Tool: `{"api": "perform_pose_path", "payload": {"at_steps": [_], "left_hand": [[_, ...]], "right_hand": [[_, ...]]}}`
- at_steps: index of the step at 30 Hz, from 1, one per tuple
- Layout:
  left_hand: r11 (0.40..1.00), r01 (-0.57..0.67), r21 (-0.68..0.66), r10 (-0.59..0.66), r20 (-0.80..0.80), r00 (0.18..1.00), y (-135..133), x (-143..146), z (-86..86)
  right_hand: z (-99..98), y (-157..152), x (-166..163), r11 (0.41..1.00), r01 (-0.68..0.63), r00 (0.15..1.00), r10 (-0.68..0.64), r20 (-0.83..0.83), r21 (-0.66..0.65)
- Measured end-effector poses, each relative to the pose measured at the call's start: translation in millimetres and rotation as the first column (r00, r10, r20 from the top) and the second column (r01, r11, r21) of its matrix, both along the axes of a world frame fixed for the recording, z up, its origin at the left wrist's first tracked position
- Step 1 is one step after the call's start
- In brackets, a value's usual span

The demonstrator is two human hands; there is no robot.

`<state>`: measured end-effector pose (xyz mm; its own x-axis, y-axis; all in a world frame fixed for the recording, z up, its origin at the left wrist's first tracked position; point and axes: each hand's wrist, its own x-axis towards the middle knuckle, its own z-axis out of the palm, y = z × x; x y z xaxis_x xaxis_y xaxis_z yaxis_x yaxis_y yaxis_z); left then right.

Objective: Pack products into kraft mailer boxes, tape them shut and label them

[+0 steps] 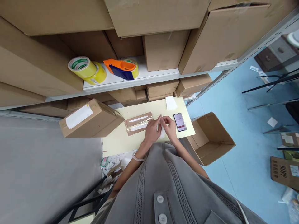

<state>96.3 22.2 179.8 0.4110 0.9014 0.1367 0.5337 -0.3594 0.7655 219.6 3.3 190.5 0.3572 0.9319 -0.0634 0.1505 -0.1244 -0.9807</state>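
Note:
Over the pale tabletop (116, 146), my left hand (152, 132) and my right hand (170, 129) meet with their fingertips pinched close together. Between and below them shows a small white piece (163, 133), like paper or film. Whether the fingers grip it is too small to tell. Just left of my left hand lies a flat brown cardboard piece (138, 123), with clear tape and white strips across it. A phone (179, 122) with a lit screen rests to the right of my right hand. Behind it is a white paper sheet (171, 103).
A tall carton (93, 119) with a white label stands on the table's left. An open empty carton (213, 137) is beside the right edge. Yellow tape rolls (87, 70) and an orange-and-blue tape dispenser (121, 69) sit on the shelf (154, 73) above, among stacked cartons.

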Motion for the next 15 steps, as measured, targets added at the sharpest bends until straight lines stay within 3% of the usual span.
{"api": "perform_pose_path", "payload": {"at_steps": [3,8,15], "left_hand": [[0.989,0.028,-0.148,-0.006,0.146,0.989,-2,0,4.3],[0.930,-0.092,-0.357,0.216,0.328,0.919,-3,2,10.2],[0.880,-0.274,-0.388,0.392,0.268,0.880,0,-20,0.7]], "right_hand": [[-4.1,1,4,1.000,-0.009,0.999,0.009,-0.037,0.001],[-6.4,2,3,0.989,-0.146,0.989,0.147,-0.031,0.016],[-3.0,0,-6,0.967,-0.253,0.967,0.253,-0.015,0.016]]}}
